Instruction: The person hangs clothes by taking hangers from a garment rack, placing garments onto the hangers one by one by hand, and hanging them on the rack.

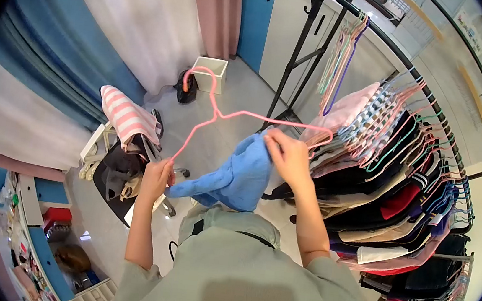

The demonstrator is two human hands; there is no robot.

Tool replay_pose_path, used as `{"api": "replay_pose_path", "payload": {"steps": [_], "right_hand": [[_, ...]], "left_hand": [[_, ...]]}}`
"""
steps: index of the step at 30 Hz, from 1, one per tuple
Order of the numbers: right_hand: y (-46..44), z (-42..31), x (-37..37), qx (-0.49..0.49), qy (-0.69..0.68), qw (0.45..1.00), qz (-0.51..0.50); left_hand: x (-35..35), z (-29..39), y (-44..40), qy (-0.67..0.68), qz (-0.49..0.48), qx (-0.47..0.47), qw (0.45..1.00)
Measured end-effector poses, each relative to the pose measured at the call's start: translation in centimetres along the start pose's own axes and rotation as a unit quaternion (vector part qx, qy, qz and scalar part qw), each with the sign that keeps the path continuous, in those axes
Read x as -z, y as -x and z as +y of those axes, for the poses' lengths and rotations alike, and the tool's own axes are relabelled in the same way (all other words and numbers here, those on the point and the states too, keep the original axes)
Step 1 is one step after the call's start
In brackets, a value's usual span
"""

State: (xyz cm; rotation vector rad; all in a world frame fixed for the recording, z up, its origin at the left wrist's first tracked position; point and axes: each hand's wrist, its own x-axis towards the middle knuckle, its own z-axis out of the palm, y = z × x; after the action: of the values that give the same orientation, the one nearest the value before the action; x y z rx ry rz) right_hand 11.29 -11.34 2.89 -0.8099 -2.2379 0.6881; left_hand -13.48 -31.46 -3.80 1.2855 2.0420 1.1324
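A pink hanger point(217, 112) is in front of me, its hook pointing up and to the left. My left hand point(157, 179) is closed around the hanger's lower left end, beside one end of a blue garment point(238, 177). The garment hangs bunched between my hands, below the hanger. Its upper right edge is pinched in my right hand point(285, 155), just under the hanger's right arm. The hanger's right end sticks out past my right hand and does not touch its fingers.
On the right, a black rack point(384, 39) holds many clothes and some bare hangers point(340, 61). A chair point(116, 172) with clothes and a striped pink cloth point(129, 114) stands at the left. A white bin point(219, 68) is ahead, near curtains point(144, 8). Shelves are at lower left.
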Motion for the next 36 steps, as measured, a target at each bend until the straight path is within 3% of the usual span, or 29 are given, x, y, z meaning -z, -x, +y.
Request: {"api": "replay_pose_path", "payload": {"steps": [5,9,12,15,16,19,22,24,26,29,30,33,36], "right_hand": [[0.1,3.0,2.9,-0.119,0.018,0.984,0.130],[0.5,5.1,4.4,-0.149,-0.114,0.963,0.193],[0.4,6.6,5.5,-0.136,-0.129,0.963,0.195],[0.2,5.8,6.7,-0.194,-0.022,0.974,0.115],[-0.2,4.7,7.5,-0.262,0.019,0.963,0.067],[-0.8,5.9,6.7,-0.062,0.087,0.963,0.246],[-2.4,3.9,6.4,0.110,0.160,0.965,0.174],[-2.6,2.5,5.6,0.129,0.141,0.979,0.068],[-2.6,1.7,4.8,0.055,0.029,0.995,-0.081],[-3.1,0.6,4.2,-0.002,-0.160,0.982,-0.101],[-3.3,0.8,4.2,0.015,-0.154,0.983,-0.103],[-3.9,0.5,4.2,-0.013,-0.161,0.983,-0.083],[-4.6,-0.2,4.3,-0.016,-0.174,0.983,-0.054]], "left_hand": [[1.2,-0.2,0.1,0.003,0.027,-0.005,1.000],[1.8,-0.8,0.4,0.012,0.064,0.002,0.998],[2.2,-0.6,0.2,-0.017,0.063,-0.018,0.998],[2.6,0.0,0.2,-0.038,0.072,-0.031,0.996],[2.8,0.1,0.1,-0.050,0.075,-0.036,0.995],[3.6,1.2,-0.5,-0.110,0.079,-0.091,0.987],[4.1,2.6,-1.6,-0.193,0.075,-0.151,0.967],[4.1,3.3,-2.5,-0.228,0.074,-0.182,0.954],[3.9,4.2,-3.2,-0.256,0.088,-0.217,0.938],[3.9,4.9,-4.1,-0.245,0.097,-0.259,0.929],[4.2,3.8,-4.3,-0.246,0.087,-0.218,0.941],[3.4,2.0,-6.0,-0.031,0.213,-0.211,0.953],[2.9,-2.8,-7.6,0.176,0.183,-0.129,0.959]]}}
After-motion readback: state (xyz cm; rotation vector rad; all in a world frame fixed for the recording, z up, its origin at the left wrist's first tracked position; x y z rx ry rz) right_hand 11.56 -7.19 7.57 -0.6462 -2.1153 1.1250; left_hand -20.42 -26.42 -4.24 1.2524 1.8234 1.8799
